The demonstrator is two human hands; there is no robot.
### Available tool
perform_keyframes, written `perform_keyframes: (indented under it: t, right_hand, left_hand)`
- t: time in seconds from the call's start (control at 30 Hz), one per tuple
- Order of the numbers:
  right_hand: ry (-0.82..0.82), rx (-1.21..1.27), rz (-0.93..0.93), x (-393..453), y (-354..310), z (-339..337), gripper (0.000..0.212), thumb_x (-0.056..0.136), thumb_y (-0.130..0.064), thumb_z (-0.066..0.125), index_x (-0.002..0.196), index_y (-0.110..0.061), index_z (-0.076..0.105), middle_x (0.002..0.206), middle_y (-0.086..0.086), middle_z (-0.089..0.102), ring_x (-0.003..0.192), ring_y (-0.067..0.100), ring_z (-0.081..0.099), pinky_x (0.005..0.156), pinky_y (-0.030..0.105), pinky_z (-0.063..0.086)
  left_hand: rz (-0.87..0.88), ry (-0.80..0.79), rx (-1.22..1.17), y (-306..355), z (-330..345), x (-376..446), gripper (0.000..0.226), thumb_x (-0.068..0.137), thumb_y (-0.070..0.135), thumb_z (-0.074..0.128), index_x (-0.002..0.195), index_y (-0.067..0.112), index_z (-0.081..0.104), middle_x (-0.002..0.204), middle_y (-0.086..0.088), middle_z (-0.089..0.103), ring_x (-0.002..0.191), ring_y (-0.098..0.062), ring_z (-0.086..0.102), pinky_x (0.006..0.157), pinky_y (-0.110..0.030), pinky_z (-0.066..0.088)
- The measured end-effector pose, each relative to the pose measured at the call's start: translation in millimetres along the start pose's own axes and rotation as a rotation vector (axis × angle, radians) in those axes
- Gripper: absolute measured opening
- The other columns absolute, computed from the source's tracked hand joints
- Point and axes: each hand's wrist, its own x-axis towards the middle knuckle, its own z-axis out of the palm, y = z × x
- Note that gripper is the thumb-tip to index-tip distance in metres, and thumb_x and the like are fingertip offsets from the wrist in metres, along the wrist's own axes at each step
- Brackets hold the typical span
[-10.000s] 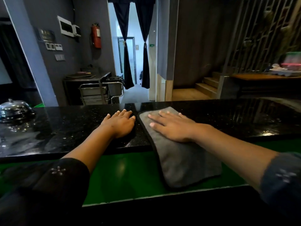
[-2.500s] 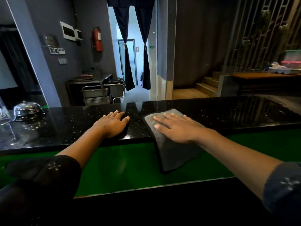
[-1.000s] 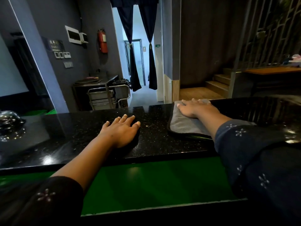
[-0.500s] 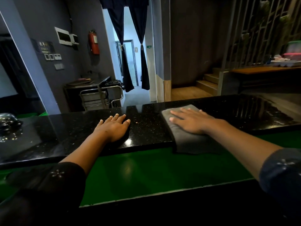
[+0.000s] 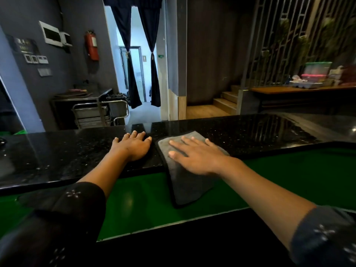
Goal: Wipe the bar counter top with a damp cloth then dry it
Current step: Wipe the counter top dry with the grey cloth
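Observation:
A grey cloth (image 5: 185, 184) with a dark hem lies across the near edge of the black speckled bar counter top (image 5: 250, 133), its lower half hanging over the green ledge (image 5: 134, 201) below. My right hand (image 5: 194, 155) presses flat on the cloth's upper part, fingers spread and pointing left and away. Just to its left, my left hand (image 5: 133, 146) rests palm down on the bare counter, fingers spread, holding nothing. The counter surface is glossy with bright reflections.
Beyond the counter stand a metal trolley (image 5: 96, 112), a curtained doorway (image 5: 140, 74) and wooden steps (image 5: 223, 103). A wooden shelf with plastic containers (image 5: 316, 74) is at the far right. A red fire extinguisher (image 5: 92, 45) hangs on the left wall.
My right hand has drawn the cloth back from the counter's far side toward the near edge, so the cloth hangs over the green ledge again. My left hand has stayed planted.

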Motion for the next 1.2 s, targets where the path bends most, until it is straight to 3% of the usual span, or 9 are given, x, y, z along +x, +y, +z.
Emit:
perform_keyframes:
  t: [0.2,0.4,0.6,0.8,1.07,1.2]
  right_hand:
    - [0.01,-0.012,0.264,-5,52,-15,0.059,0.096,-0.068,0.011,0.152,-0.05,0.01,0.165,-0.006,0.004,0.151,0.02,0.003,0.117,0.055,-0.001]
    - [0.041,0.004,0.416,35,37,-17,0.065,0.096,-0.066,0.012,0.155,-0.039,0.011,0.165,0.004,0.007,0.15,0.029,0.008,0.117,0.059,0.001]
    - [0.013,0.03,0.291,7,16,-9,0.063,0.095,-0.069,0.012,0.154,-0.045,0.01,0.165,-0.002,0.003,0.151,0.024,0.003,0.117,0.055,-0.003]
    - [-0.009,0.006,0.2,-11,39,-8,0.06,0.093,-0.072,0.012,0.15,-0.053,0.01,0.165,-0.011,0.002,0.151,0.017,0.001,0.117,0.053,-0.004]
    - [0.021,0.025,0.238,56,43,-17,0.065,0.096,-0.066,0.013,0.155,-0.039,0.012,0.165,0.003,0.006,0.151,0.028,0.005,0.117,0.059,0.0]
    - [0.013,0.025,0.158,62,36,-19,0.068,0.096,-0.065,0.015,0.156,-0.033,0.012,0.165,0.009,0.007,0.15,0.033,0.006,0.117,0.061,0.001]
  left_hand:
    - [0.026,0.008,-0.001,-1,4,-1,0.063,0.098,0.054,0.014,0.154,0.026,0.01,0.162,-0.004,0.002,0.148,-0.026,0.0,0.117,-0.055,-0.002]
    - [0.039,0.012,0.025,1,2,4,0.064,0.097,0.053,0.015,0.154,0.025,0.013,0.162,-0.006,0.004,0.148,-0.03,0.003,0.115,-0.06,-0.001]
    - [0.056,0.009,0.023,-3,2,5,0.064,0.096,0.055,0.015,0.154,0.025,0.013,0.162,-0.006,0.004,0.148,-0.031,0.003,0.115,-0.059,0.0]
    - [0.055,0.046,0.026,-5,8,9,0.065,0.097,0.056,0.015,0.154,0.025,0.012,0.162,-0.006,0.004,0.148,-0.029,0.003,0.116,-0.058,-0.001]
    - [0.022,0.054,0.03,-2,7,8,0.061,0.098,0.054,0.018,0.153,0.028,0.016,0.162,-0.003,0.007,0.148,-0.026,0.004,0.116,-0.057,0.001]
    - [-0.004,0.07,0.0,2,3,4,0.057,0.099,0.053,0.021,0.151,0.029,0.023,0.161,-0.002,0.014,0.148,-0.023,0.009,0.116,-0.055,0.003]
